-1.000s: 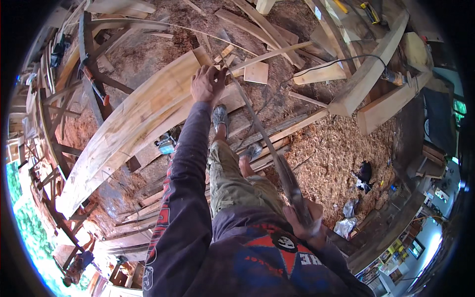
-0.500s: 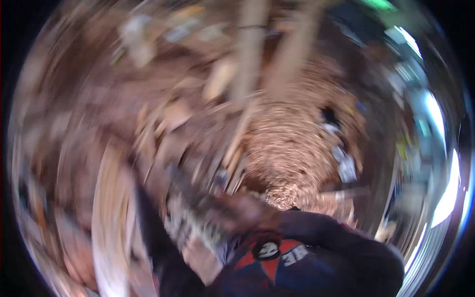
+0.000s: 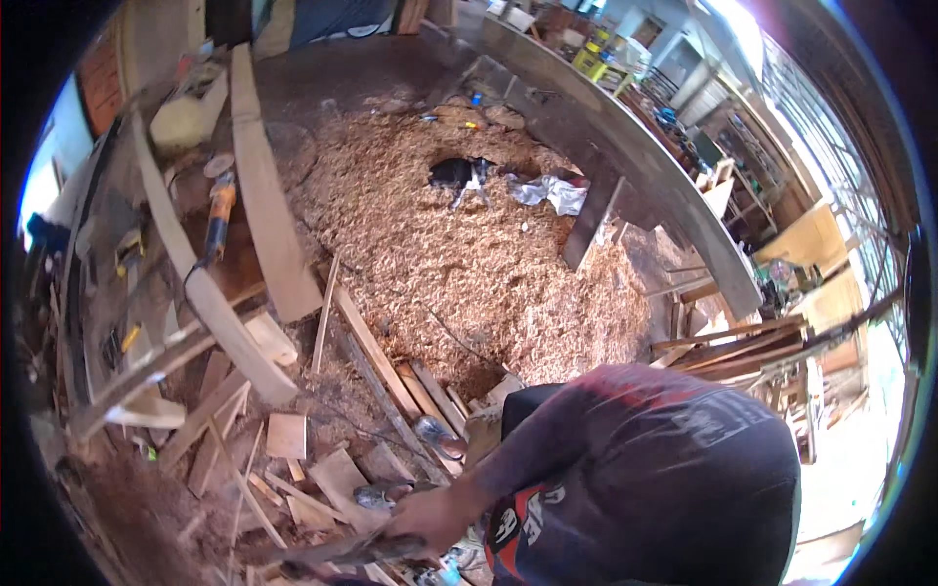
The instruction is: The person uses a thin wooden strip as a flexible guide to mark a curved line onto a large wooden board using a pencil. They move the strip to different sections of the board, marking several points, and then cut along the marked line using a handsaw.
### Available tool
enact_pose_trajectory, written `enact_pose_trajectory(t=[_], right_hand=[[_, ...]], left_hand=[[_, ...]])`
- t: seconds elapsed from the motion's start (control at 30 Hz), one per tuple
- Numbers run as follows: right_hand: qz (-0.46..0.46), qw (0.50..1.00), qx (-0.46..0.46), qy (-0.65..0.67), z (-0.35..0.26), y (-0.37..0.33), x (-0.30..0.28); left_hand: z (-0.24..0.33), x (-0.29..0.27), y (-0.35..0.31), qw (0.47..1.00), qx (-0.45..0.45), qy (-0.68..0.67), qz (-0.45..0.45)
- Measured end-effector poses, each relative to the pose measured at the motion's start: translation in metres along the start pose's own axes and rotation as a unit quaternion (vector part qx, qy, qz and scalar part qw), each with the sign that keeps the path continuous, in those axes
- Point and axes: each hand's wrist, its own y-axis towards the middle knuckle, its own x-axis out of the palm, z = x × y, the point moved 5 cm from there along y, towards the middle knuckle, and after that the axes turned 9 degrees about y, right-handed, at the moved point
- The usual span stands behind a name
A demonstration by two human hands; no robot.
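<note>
My right hand (image 3: 432, 518) grips a dark bar (image 3: 342, 553), boards (image 3: 337, 481) crowding close (left hand: can't tell); shavings (image 3: 489, 269) spread wide beyond!

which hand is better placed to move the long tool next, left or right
Likely the right hand: near the lower edge of the view it grips the long tool, which extends toward the left of the picture. The left hand cannot be made out.
</note>
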Motion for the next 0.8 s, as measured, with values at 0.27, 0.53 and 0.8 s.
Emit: enact_pose_trajectory(t=[0.27, 0.53, 0.8], right_hand=[[0.029, 0.999, 0.002, 0.025, -0.048, 0.02, -0.026], [-0.062, 0.995, 0.077, -0.013, -0.065, -0.038, -0.042], [-0.01, 0.994, 0.059, -0.095, -0.012, 0.039, 0.009]], left_hand=[[-0.091, -0.01, 0.01, 0.998, -0.064, -0.001, -0.013], [-0.074, -0.06, 0.009, 0.996, -0.083, 0.021, 0.036], [-0.077, -0.043, 0.003, 0.997, -0.063, 0.024, 0.031]])
